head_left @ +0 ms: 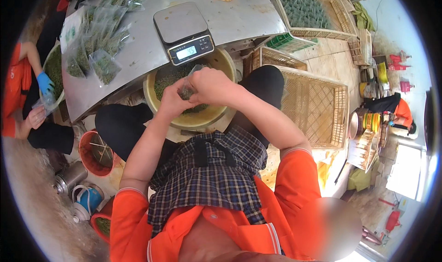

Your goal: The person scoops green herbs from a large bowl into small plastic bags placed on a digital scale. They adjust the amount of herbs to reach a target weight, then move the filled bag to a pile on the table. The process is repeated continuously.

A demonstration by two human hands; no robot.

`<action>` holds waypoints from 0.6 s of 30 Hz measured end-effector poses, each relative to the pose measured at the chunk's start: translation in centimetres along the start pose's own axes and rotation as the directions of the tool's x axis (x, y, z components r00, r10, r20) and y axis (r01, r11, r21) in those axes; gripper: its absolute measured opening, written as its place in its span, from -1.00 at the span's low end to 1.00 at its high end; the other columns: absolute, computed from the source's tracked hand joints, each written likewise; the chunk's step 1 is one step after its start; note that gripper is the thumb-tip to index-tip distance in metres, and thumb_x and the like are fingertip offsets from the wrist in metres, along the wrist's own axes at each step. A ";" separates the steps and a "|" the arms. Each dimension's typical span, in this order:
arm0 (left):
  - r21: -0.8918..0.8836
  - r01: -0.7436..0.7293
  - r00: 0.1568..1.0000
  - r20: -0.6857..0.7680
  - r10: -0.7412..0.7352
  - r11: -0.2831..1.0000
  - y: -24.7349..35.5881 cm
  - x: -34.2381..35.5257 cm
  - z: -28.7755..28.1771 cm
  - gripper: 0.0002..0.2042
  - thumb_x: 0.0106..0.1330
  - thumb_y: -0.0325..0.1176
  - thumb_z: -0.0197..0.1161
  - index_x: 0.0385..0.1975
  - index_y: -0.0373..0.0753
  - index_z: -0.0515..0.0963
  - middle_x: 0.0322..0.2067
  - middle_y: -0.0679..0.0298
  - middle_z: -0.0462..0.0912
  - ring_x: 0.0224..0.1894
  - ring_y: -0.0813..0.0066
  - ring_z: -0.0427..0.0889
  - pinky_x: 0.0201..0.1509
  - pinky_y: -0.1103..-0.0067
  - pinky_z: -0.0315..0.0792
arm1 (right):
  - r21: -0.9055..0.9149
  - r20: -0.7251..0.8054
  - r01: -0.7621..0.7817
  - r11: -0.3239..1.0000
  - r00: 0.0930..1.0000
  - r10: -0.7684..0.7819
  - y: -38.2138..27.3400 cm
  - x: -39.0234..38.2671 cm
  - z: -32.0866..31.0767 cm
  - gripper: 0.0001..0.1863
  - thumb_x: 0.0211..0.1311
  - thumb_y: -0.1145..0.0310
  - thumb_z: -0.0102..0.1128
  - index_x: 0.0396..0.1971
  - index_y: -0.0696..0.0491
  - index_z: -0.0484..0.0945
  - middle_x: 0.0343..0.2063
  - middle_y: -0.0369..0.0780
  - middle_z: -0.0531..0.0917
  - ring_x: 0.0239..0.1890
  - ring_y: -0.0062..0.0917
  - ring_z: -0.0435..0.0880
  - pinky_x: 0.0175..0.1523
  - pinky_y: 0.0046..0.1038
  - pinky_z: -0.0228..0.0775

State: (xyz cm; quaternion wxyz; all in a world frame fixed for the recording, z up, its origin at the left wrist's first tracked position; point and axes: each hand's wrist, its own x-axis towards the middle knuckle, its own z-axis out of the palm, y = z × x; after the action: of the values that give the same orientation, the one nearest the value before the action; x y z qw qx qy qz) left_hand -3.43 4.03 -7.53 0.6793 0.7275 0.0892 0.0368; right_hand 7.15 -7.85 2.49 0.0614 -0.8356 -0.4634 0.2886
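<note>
Both my hands are together over a yellow basin (152, 95) that stands between my knees, with loose dried green bits inside. Between them is a small clear plastic bag (186, 92) with some of the green stuff in it. My left hand (174, 100) grips the bag from the left, fingers closed. My right hand (209, 84) is closed on its upper right part, and its fingers hide much of the bag. Just beyond the hands, a digital scale (182, 24) with a lit display sits at the metal table's (239, 20) near edge, its pan bare.
Filled clear bags (103, 66) lie heaped on the table's left. Plastic crates (313, 105) stand at right, one far crate (306, 11) full of packed bags. A co-worker's blue-gloved hand (44, 83) is at far left by another basin. A red bucket (95, 153) stands beside my left knee.
</note>
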 end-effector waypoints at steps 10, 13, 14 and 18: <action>-0.058 -0.036 0.996 -0.079 0.031 0.998 -1.4 0.2 1.5 -0.61 -0.04 -0.62 0.36 -0.12 -0.33 0.58 -0.14 0.26 0.64 -0.08 0.55 0.56 0.03 0.57 0.43 | 0.052 -0.084 0.042 0.998 0.996 -0.038 0.5 -3.7 1.2 -0.66 -0.09 0.28 0.33 -0.26 0.07 0.60 -0.38 -0.15 0.65 -0.27 -0.22 0.65 -0.26 -0.20 0.50; 0.050 -0.051 0.990 -0.132 0.057 0.997 -0.9 0.3 1.3 -0.69 0.01 -0.63 0.33 -0.18 -0.33 0.61 -0.14 0.21 0.66 -0.04 0.45 0.58 0.06 0.54 0.43 | 0.058 -0.653 0.168 0.984 0.752 -0.090 0.5 -6.9 2.4 -0.68 -0.12 0.32 0.28 -0.27 0.07 0.61 -0.45 -0.14 0.65 -0.32 -0.27 0.65 -0.30 -0.30 0.50; 0.120 -0.085 0.992 -0.080 0.095 0.989 0.6 0.6 2.2 -0.69 0.01 -0.62 0.34 -0.18 -0.33 0.61 -0.14 0.20 0.66 -0.04 0.45 0.59 0.06 0.54 0.43 | 0.013 -0.782 0.154 0.988 0.618 -0.086 1.0 -7.6 2.0 -0.70 -0.12 0.34 0.28 -0.29 0.05 0.60 -0.48 -0.17 0.63 -0.33 -0.28 0.64 -0.31 -0.31 0.48; 0.301 -0.330 0.943 0.143 0.300 0.895 8.2 2.2 6.7 -0.60 0.01 -0.53 0.38 -0.07 -0.30 0.57 -0.04 0.20 0.61 0.03 0.44 0.56 0.10 0.53 0.40 | 0.139 -0.878 0.163 0.977 0.476 0.046 4.7 -10.4 2.8 -0.75 -0.15 0.40 0.26 -0.34 -0.05 0.58 -0.59 -0.29 0.53 -0.42 -0.35 0.58 -0.34 -0.33 0.43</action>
State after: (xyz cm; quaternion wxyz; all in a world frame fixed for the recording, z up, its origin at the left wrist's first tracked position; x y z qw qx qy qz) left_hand 0.50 -2.63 -0.02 0.5406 0.8337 -0.0566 0.0975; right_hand 4.96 -19.37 2.86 0.3843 -0.8379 -0.3631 -0.1352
